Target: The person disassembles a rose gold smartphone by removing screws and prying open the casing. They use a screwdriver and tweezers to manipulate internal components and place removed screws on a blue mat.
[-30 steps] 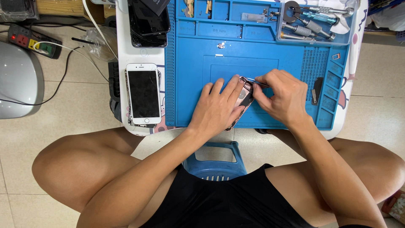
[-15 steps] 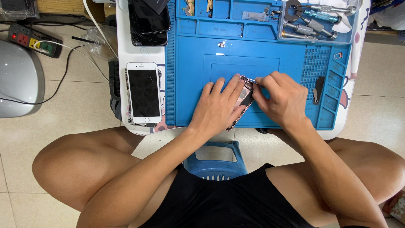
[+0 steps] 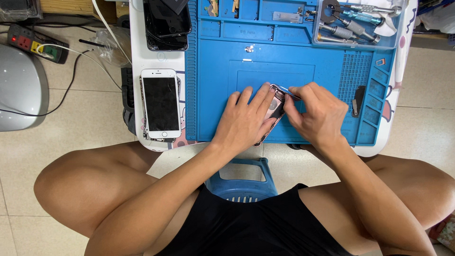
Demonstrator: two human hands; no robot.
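An opened phone body [image 3: 275, 108] with a pinkish metal frame lies tilted on the blue work mat [image 3: 265, 66]. My left hand [image 3: 246, 121] lies flat over its lower half and presses it down. My right hand [image 3: 320, 116] pinches thin metal tweezers [image 3: 287, 91], whose tips reach the phone's upper edge. Both hands hide most of the phone body.
A white phone [image 3: 161, 103] lies face up on the small white table left of the mat, with dark phones [image 3: 167, 21] stacked above it. A clear tray of screwdrivers [image 3: 355, 21] sits at the mat's top right. A power strip [image 3: 34, 43] lies on the tiled floor.
My hands have stayed on the phone body. The right hand's fingers have shifted slightly at the phone's upper edge.
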